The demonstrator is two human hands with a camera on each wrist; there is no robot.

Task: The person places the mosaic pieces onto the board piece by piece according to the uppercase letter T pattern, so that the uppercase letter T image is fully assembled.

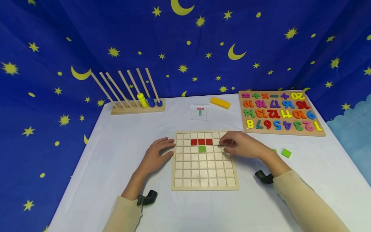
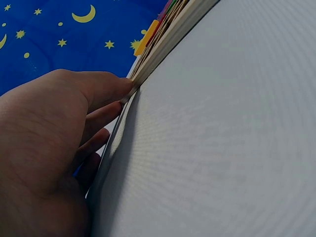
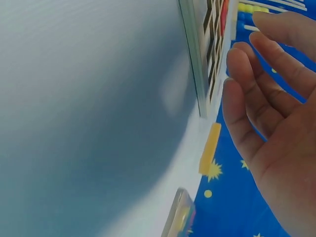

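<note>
A wooden grid board (image 1: 204, 182) lies in the middle of the table. Three red square tiles (image 1: 201, 142) form a row in its upper part, with one green tile (image 1: 202, 149) under the middle one. My left hand (image 1: 156, 154) rests at the board's left edge, fingers relaxed; in the left wrist view its thumb (image 2: 111, 86) is right at the rim. Over the board's upper right edge hovers my right hand (image 1: 246, 145), its fingers loosely bent. Nothing shows between those fingers (image 3: 242, 64) in the right wrist view.
Two loose green tiles (image 1: 286, 153) lie right of the board, one partly hidden by the right forearm. Behind the board are a pattern card (image 1: 195, 116) and a yellow-orange block (image 1: 220, 103). A peg abacus (image 1: 127, 111) stands back left; a number puzzle (image 1: 287, 131) lies back right.
</note>
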